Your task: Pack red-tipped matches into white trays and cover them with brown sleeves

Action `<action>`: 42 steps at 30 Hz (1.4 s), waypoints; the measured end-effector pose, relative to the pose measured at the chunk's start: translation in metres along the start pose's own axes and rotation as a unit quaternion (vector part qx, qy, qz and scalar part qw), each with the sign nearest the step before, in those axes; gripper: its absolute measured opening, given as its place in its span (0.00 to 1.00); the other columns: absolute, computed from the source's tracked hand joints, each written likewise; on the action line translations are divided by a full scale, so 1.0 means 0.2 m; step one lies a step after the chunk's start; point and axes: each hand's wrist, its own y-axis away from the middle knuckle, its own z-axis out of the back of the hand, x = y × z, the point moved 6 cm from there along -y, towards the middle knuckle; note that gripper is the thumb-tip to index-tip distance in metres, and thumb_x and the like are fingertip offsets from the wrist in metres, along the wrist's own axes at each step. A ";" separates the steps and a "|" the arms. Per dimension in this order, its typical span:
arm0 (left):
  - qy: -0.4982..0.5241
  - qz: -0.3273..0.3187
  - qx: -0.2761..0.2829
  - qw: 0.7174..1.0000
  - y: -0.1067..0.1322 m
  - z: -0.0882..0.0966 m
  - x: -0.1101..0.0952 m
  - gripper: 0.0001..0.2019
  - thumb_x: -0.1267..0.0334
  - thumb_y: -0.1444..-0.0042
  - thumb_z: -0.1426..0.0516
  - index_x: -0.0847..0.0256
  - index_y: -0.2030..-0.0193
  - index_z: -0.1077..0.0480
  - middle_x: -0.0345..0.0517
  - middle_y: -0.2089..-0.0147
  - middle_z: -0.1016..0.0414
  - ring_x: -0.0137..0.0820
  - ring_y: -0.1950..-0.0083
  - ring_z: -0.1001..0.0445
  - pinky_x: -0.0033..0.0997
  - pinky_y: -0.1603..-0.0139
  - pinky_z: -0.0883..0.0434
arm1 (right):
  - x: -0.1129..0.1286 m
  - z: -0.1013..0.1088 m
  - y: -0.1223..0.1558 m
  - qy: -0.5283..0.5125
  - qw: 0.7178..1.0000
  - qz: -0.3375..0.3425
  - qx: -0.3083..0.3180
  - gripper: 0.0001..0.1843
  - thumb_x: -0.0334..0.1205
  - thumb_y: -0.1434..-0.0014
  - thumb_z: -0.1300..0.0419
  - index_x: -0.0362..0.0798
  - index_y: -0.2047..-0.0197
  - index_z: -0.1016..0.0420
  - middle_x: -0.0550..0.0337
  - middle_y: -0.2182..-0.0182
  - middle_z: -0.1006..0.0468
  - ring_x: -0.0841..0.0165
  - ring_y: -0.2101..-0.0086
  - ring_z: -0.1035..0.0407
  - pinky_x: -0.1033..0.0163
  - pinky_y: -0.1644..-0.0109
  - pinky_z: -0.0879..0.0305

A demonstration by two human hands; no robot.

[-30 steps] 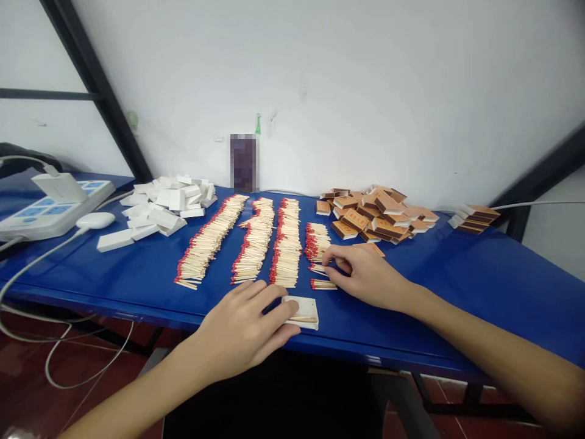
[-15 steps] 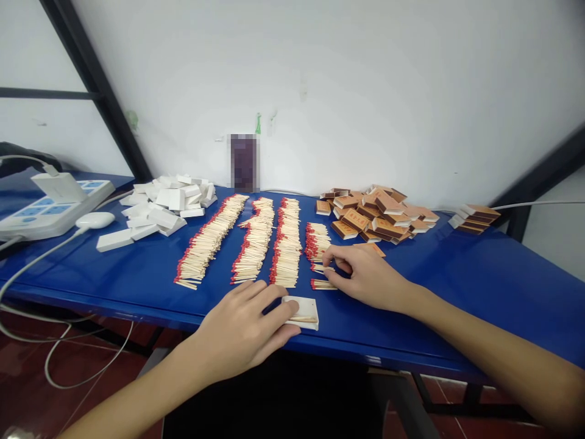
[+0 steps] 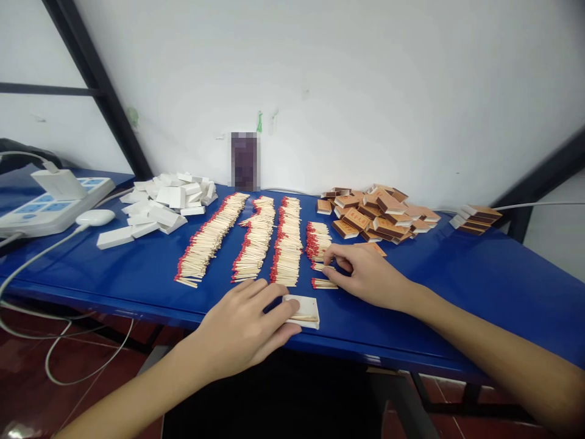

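My left hand point(image 3: 247, 323) holds a white matchbox tray point(image 3: 308, 303) by its left end at the table's front edge. A few pale matchsticks lie along the near side inside the tray; my fingers cover the rest of it. Thumb and index finger of my right hand point(image 3: 361, 271) close in a pinch on a few matches point(image 3: 317, 266) at the near end of the shortest row point(image 3: 319, 238). Just below that pinch, a small group of red-tipped matches point(image 3: 323, 284) rests apart on the table. Three longer rows of matches point(image 3: 287, 244) stretch away to the left.
White empty trays point(image 3: 171, 198) are heaped at the back left, and brown matchbox sleeves point(image 3: 388, 213) at the back right. More boxes point(image 3: 478, 217) are stacked farther right. A power strip point(image 3: 46, 210) with cables sits left on the blue table point(image 3: 479, 286). A blurred-out dark rectangle point(image 3: 245, 161) stands against the wall.
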 end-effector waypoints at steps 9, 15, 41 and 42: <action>0.003 0.002 0.001 1.000 0.00 0.00 0.00 0.09 0.60 0.31 0.48 0.60 0.51 0.31 0.48 0.56 0.26 0.39 0.58 0.26 0.42 0.58 0.27 | 0.00 -0.01 0.00 -0.013 1.000 0.006 0.015 0.06 0.38 0.38 0.43 0.49 0.65 0.26 0.70 0.82 0.40 0.72 0.80 0.44 0.65 0.71 0.51; -0.002 0.001 -0.002 1.000 0.00 0.00 0.00 0.09 0.60 0.31 0.48 0.60 0.52 0.31 0.48 0.56 0.26 0.39 0.58 0.26 0.41 0.58 0.27 | 0.02 -0.01 0.00 -0.017 0.999 0.027 0.018 0.05 0.36 0.39 0.43 0.49 0.65 0.26 0.69 0.80 0.37 0.73 0.79 0.43 0.65 0.70 0.49; -0.006 0.004 -0.004 1.000 0.00 0.00 0.00 0.10 0.59 0.31 0.48 0.60 0.51 0.30 0.48 0.55 0.25 0.38 0.58 0.26 0.41 0.58 0.27 | 0.02 -0.01 0.00 -0.023 0.999 0.036 0.015 0.07 0.35 0.36 0.45 0.48 0.64 0.26 0.67 0.79 0.34 0.72 0.78 0.42 0.65 0.69 0.49; -0.005 0.004 -0.002 1.000 0.00 0.00 0.00 0.10 0.60 0.31 0.48 0.60 0.51 0.30 0.48 0.55 0.26 0.38 0.58 0.26 0.41 0.57 0.27 | 0.02 -0.01 0.00 -0.021 0.999 0.037 0.014 0.07 0.35 0.36 0.45 0.48 0.64 0.26 0.67 0.79 0.34 0.72 0.78 0.42 0.65 0.69 0.49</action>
